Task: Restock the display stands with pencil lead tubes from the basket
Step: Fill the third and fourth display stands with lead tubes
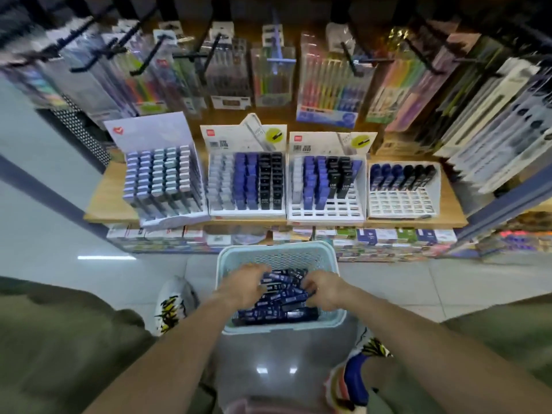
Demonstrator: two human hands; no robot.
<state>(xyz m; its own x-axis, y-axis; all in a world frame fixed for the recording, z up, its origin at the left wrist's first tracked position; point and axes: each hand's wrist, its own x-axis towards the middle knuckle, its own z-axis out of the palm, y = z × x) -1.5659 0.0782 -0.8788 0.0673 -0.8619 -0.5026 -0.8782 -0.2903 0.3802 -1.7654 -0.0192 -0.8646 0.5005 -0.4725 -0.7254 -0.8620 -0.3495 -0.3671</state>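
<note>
While both hands sit inside the pale mint perforated plastic basket (pixel 334 264) on the tiled floor, the pile of dark blue and black pencil lead tubes (pixel 276 307) lies loose in it, most tubes roughly crosswise. Left hand (pixel 246 283): palm down on the pile's left side, fingers curled into the tubes; grip looks closed on some, can't tell how many. Right hand (pixel 324 286): fingers bent, pinching at tubes on the pile's right; exact grip blurred, can't tell which tube.

Light wood shelf (pixel 110 201) just beyond the basket carries 4 stands, L to R:
- white card display stand w/ heart logo (pixel 149 134): full of grey/pale blue capped tubes, front corner overhangs the shelf edge.
- white stand w/ red logo header (pixel 243 138): white, blue, black columns, nearly full.
- second white stand w/ red logo header (pixel 331 143): approx upper half filled, front rows of slots bare.
- small white grid stand (pixel 403 201): one back row of blue and black tubes only, other slots bare.

Pen packs on black pegs (pixel 325 85) hang above. Boxed stock (pixel 373 237) fills the lower shelf behind the basket. Printed white shoe (pixel 171 306) sits left of the basket, touching or just beside, can't tell.
</note>
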